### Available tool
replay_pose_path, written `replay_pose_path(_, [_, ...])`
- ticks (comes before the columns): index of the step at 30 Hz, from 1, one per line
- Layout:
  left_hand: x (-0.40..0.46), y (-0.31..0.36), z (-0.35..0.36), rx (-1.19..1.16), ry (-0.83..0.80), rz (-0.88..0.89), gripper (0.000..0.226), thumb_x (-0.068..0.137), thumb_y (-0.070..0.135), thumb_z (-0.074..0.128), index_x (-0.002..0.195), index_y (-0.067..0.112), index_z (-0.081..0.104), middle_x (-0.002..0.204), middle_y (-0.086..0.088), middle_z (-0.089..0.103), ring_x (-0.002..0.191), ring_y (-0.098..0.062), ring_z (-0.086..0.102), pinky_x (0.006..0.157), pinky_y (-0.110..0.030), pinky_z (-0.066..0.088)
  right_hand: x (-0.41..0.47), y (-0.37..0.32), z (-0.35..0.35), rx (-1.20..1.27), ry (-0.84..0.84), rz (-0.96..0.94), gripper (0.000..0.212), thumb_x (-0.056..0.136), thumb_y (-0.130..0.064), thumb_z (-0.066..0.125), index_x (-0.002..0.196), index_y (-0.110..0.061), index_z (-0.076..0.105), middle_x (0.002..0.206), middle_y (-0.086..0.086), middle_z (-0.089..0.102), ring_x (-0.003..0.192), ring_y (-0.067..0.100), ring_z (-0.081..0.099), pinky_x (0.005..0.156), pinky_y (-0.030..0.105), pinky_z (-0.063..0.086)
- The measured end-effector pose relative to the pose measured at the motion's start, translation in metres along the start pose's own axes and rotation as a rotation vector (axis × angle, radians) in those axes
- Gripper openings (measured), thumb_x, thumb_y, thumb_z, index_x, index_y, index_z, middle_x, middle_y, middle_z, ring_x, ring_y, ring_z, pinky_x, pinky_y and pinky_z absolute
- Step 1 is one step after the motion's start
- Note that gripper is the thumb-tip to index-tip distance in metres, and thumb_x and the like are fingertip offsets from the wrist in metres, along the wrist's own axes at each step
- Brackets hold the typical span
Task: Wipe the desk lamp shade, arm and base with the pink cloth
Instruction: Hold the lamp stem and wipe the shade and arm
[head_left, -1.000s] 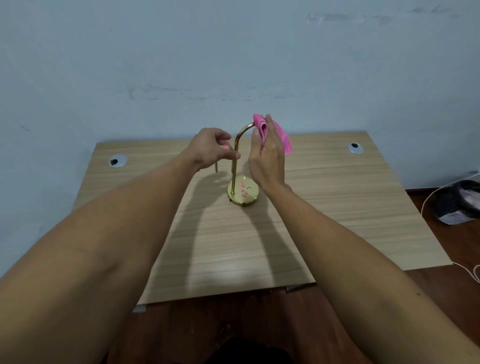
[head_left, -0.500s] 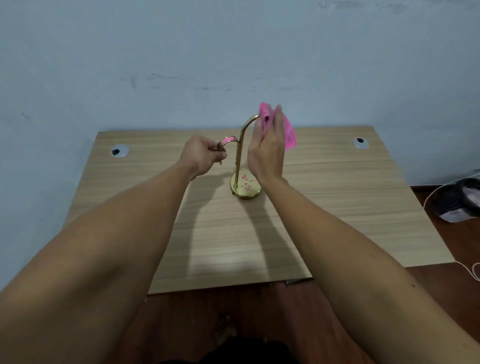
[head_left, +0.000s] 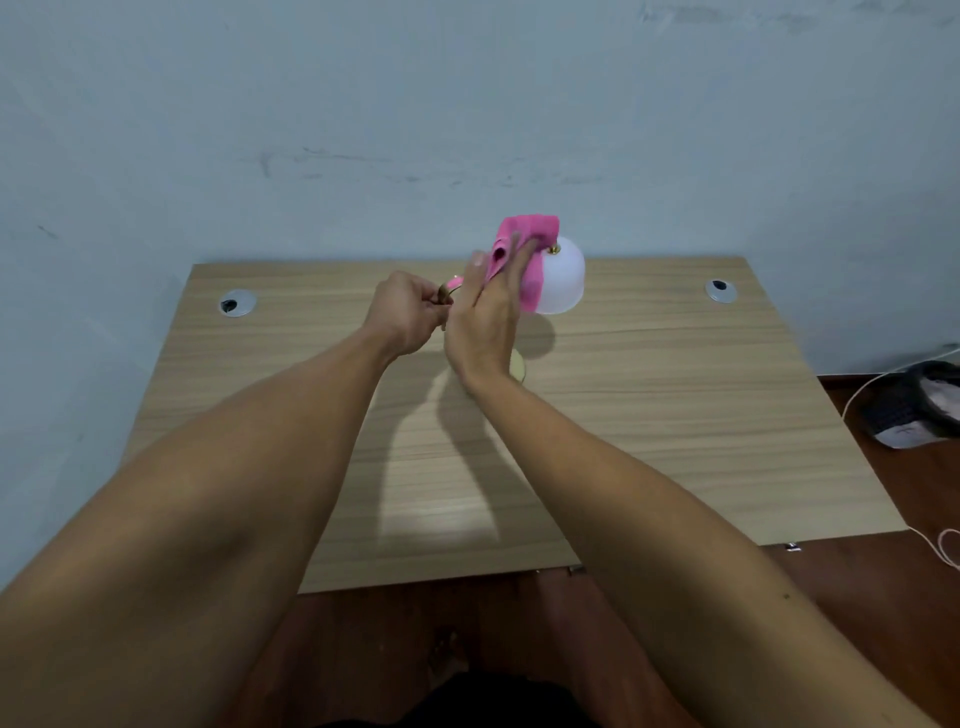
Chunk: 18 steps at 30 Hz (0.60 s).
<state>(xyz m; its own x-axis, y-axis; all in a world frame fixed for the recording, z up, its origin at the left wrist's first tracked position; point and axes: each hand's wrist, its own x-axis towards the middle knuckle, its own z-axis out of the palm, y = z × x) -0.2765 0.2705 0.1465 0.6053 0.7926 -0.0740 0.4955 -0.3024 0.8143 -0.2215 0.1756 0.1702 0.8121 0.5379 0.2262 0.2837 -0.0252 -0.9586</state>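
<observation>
Two cable holes sit near the back corners of the wooden desk (head_left: 675, 415), one at the left (head_left: 237, 303) and one at the right (head_left: 720, 290). Between them, the left hand (head_left: 402, 312) is closed, its fingers pinched around a thin gold part of the lamp (head_left: 447, 293) that is mostly hidden. Just beside it, the right hand (head_left: 485, 317) stands upright, fingers nearly straight, pressing the pink cloth (head_left: 524, 234) against the top and left side of the white lamp shade (head_left: 563, 275). A sliver of the gold base (head_left: 519, 368) shows behind the right wrist. Far right, on the floor, lie a dark bundle (head_left: 919, 405) and a white cord (head_left: 935, 545).
</observation>
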Motion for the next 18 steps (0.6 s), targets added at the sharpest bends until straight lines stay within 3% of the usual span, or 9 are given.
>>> replay_pose_path(1, [0.000,-0.001,0.000,0.009,0.011,0.006,0.025,0.086,0.011,0.073,0.063,0.017,0.068,0.043,0.014,0.051,0.040,0.007,0.041,0.051,-0.015,0.037,-0.005,0.006,0.001,-0.005,-0.009,-0.024,0.063,0.114,-0.027,0.036,0.166,-0.003,0.010,0.175,0.017,0.001,0.162,0.028,0.012,0.122,0.008,0.012])
replay_pose_path(2, [0.000,-0.002,0.000,0.006,0.014,0.009,0.026,0.086,0.012,0.073,0.062,0.018,0.067,0.042,0.014,0.052,0.042,0.008,0.043,0.051,-0.014,0.038,-0.004,0.009,0.001,0.004,0.000,-0.028,0.062,0.113,-0.030,0.036,0.166,-0.006,0.014,0.175,0.017,0.005,0.162,0.028,0.014,0.123,0.009,0.009])
replay_pose_path(4, [0.000,-0.002,0.001,-0.017,0.001,0.005,0.016,0.084,0.013,0.076,0.069,0.014,0.072,0.055,0.005,0.065,0.054,0.001,0.051,0.058,-0.018,0.042,0.015,0.009,0.003,0.073,0.067,0.051,0.074,0.108,-0.055,0.031,0.166,-0.012,0.020,0.171,0.017,0.026,0.153,0.034,0.035,0.129,0.037,0.024])
replay_pose_path(6, [-0.001,-0.001,0.002,-0.017,-0.014,0.003,0.010,0.083,0.013,0.075,0.073,0.010,0.075,0.065,-0.007,0.070,0.058,-0.006,0.053,0.061,-0.021,0.044,0.037,0.004,0.004,0.111,0.177,0.176,0.087,0.097,-0.070,0.025,0.162,-0.013,0.029,0.160,0.015,0.045,0.145,0.033,0.046,0.120,0.049,0.036])
replay_pose_path(10, [-0.004,0.001,0.002,0.024,0.013,0.017,0.021,0.084,0.007,0.066,0.063,0.006,0.068,0.052,0.003,0.049,0.050,-0.001,0.037,0.051,-0.020,0.034,0.016,0.004,0.012,0.043,0.067,0.038,0.075,0.099,-0.056,0.026,0.164,-0.019,0.020,0.166,0.011,0.034,0.144,0.037,0.047,0.113,0.056,0.044])
replay_pose_path(13, [0.000,-0.003,-0.001,0.003,0.021,0.005,0.019,0.088,0.014,0.071,0.070,0.010,0.073,0.048,0.013,0.053,0.045,0.007,0.041,0.054,-0.018,0.037,0.001,0.015,0.005,-0.004,-0.030,-0.010,0.071,0.101,-0.043,0.030,0.167,-0.019,0.016,0.165,0.012,0.037,0.139,0.035,0.051,0.110,0.050,0.046])
replay_pose_path(15, [0.001,-0.001,-0.001,0.015,-0.005,0.009,0.012,0.087,0.014,0.072,0.076,0.010,0.076,0.053,0.009,0.057,0.043,0.007,0.042,0.051,-0.015,0.037,0.014,0.006,0.001,0.040,0.063,0.044,0.064,0.103,-0.041,0.030,0.161,-0.013,0.029,0.151,0.015,0.052,0.125,0.032,0.057,0.104,0.047,0.049])
replay_pose_path(18, [0.003,0.004,0.000,0.038,-0.021,0.012,0.018,0.085,0.013,0.072,0.068,0.017,0.072,0.053,0.006,0.060,0.043,0.003,0.045,0.050,-0.015,0.036,0.041,-0.007,0.001,0.106,0.202,0.145,0.057,0.106,-0.045,0.028,0.147,-0.011,0.047,0.132,0.013,0.064,0.112,0.029,0.060,0.100,0.039,0.049])
